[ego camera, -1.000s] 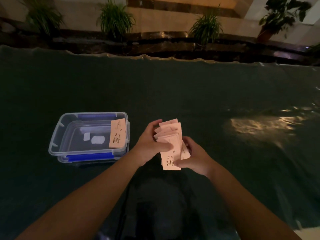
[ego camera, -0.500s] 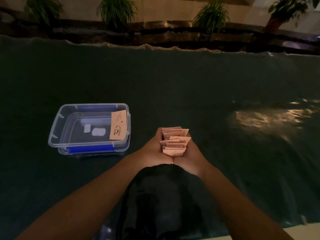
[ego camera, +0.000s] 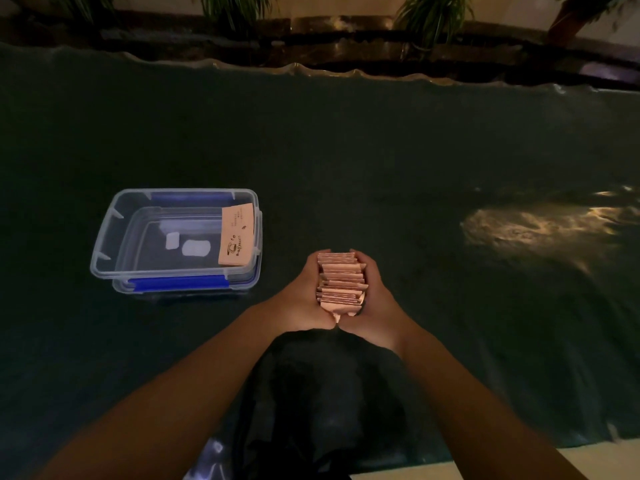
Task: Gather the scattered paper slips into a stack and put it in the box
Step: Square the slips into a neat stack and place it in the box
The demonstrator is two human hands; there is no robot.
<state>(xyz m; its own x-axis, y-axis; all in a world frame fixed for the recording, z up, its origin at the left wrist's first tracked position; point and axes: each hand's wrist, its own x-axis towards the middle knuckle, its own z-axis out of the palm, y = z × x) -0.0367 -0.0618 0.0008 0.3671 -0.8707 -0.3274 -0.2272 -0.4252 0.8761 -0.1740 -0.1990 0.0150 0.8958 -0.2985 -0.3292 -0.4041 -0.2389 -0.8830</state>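
Both the left hand [ego camera: 304,299] and the right hand [ego camera: 374,303] press their fingers against the sides of a stack of pink paper slips [ego camera: 341,284] above the dark table [ego camera: 346,150], right of the clear plastic box [ego camera: 104,258] holding one pink slip [ego camera: 237,237].

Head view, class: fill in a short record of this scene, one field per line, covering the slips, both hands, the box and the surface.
slips: bundle of pink paper slips, pressed between both hands
left hand: grip on bundle's left side
right hand: grip on bundle's right side
box: clear plastic box with blue clips, open, left of hands
in box: one pink printed slip at its right end
surface: dark green table cover
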